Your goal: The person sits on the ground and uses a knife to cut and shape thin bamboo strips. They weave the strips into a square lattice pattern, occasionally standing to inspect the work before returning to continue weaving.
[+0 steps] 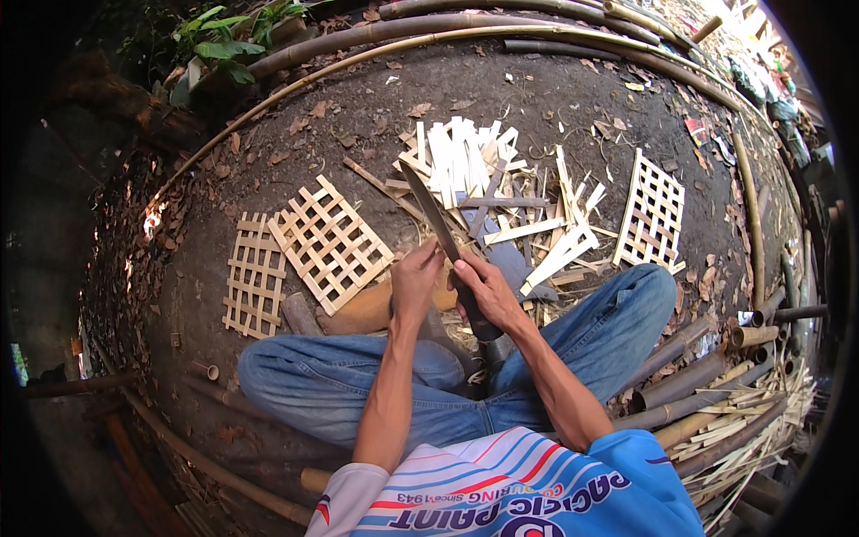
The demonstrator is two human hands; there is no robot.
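Observation:
My right hand point(486, 288) is closed round a long knife point(428, 204), its dark blade slanting up and to the left and its dark handle end below my fist. Close beside the blade, my left hand point(415, 281) has its fingers pinched together; whatever they hold is too small or hidden to make out. Pale split bamboo strips point(455, 166) lie heaped beyond the blade, and more strips point(562, 257) are scattered to the right of it. Two woven bamboo lattices overlap on the left, a nearer one point(331, 243) and an outer one point(254, 276). A third lattice point(651, 211) lies at the right.
A thick brown log point(356, 310) lies in front of my crossed legs point(349, 380). Bamboo poles point(394, 31) edge the ground at the back. Cut bamboo tubes point(684, 398) and thin shavings point(752, 438) are piled at the lower right. Dry leaves dot the dark soil.

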